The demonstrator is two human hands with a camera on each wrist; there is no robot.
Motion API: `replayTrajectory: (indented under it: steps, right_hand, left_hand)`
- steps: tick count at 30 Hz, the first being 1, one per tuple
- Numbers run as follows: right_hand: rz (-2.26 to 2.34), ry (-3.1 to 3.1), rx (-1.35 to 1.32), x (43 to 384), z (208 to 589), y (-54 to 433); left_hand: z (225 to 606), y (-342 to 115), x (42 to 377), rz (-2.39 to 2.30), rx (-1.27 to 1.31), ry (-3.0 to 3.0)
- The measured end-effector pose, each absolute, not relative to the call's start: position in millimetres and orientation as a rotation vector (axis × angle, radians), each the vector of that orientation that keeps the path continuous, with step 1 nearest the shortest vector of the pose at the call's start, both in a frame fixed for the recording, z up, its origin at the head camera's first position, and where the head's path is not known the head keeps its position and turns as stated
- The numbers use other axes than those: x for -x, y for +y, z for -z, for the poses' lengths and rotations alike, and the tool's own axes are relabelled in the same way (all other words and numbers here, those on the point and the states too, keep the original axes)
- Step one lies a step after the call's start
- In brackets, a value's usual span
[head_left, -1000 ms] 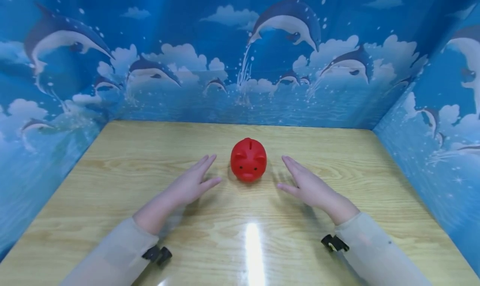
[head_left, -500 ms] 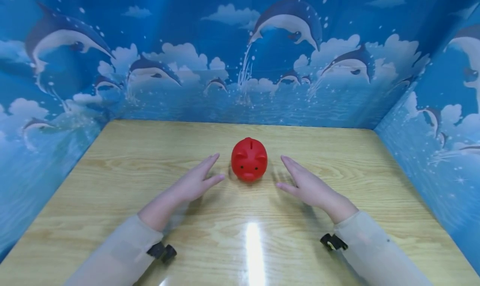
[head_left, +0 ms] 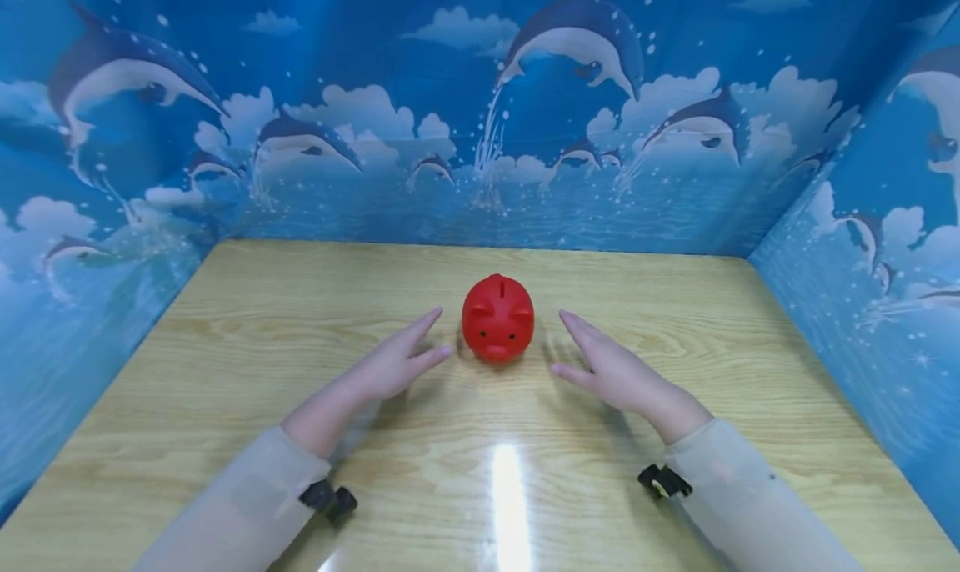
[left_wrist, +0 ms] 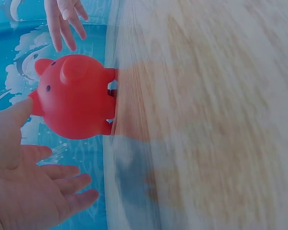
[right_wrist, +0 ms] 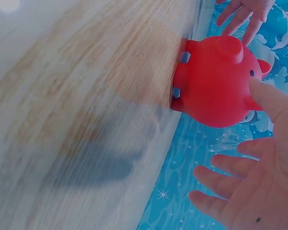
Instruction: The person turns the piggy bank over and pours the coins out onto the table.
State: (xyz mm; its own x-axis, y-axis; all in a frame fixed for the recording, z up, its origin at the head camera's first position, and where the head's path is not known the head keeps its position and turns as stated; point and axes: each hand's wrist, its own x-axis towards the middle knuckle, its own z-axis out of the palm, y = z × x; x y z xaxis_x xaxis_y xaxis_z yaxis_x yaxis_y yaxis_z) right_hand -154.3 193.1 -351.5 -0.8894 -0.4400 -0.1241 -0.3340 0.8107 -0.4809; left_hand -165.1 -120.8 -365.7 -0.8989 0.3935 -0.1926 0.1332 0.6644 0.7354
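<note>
A round red piggy bank (head_left: 498, 318) stands upright on the wooden table, its snout facing me and the coin slot on top. To its left my left hand (head_left: 390, 365) hovers with fingers extended and thumb spread, a small gap from the pig. On the other side my right hand (head_left: 615, 368) mirrors it, fingers straight and palm turned inward. Both palms hold nothing. In the left wrist view the piggy bank (left_wrist: 79, 98) shows its short legs on the tabletop; the right wrist view shows the piggy bank (right_wrist: 218, 81) beyond the thumb.
The pale wooden table (head_left: 360, 280) ends at the back against a blue curtain (head_left: 390, 197) printed with dolphins, which also runs along the left and right sides. Dark camera mounts (head_left: 327, 501) sit at the sleeve cuffs. A bright light reflection lies on the front of the tabletop.
My left hand has drifted slightly right, closer to the piggy bank. The right hand has edged slightly left. The piggy bank stays in place.
</note>
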Motion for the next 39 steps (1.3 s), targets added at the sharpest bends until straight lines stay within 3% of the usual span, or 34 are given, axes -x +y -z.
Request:
replayTrajectory:
  steps: [39]
  right_hand:
    - [0.808, 2.728, 0.613, 168.0, 355.3, 172.8]
  left_hand:
    - [376.3, -86.5, 184.0, -1.294, -0.317, 2.444]
